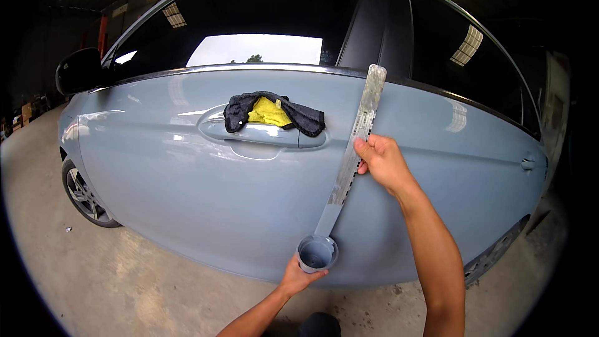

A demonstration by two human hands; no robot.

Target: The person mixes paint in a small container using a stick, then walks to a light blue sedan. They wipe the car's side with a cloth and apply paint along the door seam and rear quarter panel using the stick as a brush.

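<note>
My left hand (298,276) is wrapped round a small cup (304,261), low in front of the car door. Blue-grey colour coats the inside of the cup. Between the thumb and curled fingers of my right hand (382,157) is a long flat metal mixing stick (363,118), scale-marked and smeared. It slants down to the cup, its lower stretch coated blue-grey like the door. Its lower tip meets the far rim; I cannot tell whether it reaches inside. A dark grey and yellow cloth (268,112) lies over the door handle (265,133), left of the stick.
The blue-grey car door (162,168) fills most of the view, with a dark side window (249,19) above. A side mirror (80,70) juts out at the left. A front wheel (87,195) stands on the concrete floor (137,274). A second handle (528,165) sits at the right.
</note>
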